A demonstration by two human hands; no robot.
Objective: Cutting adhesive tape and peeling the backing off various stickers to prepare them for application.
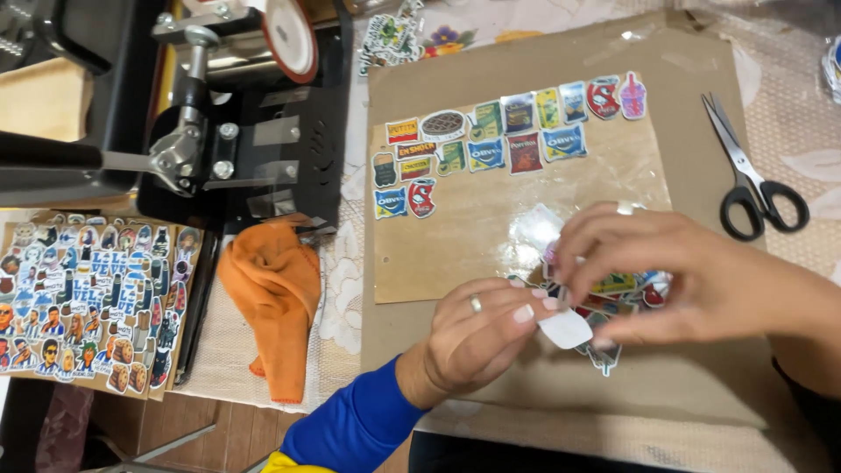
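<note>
Over the cardboard [455,350], our left hand [477,337] and right hand [679,276] pinch a white sticker backing [565,329], fingertips close for peeling.

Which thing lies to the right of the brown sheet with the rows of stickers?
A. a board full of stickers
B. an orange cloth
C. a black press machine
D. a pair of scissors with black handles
D: the scissors with black handles lie closed on the cardboard, right of the brown sheet; the orange cloth, the sticker board and the black press are all on its left.
</note>
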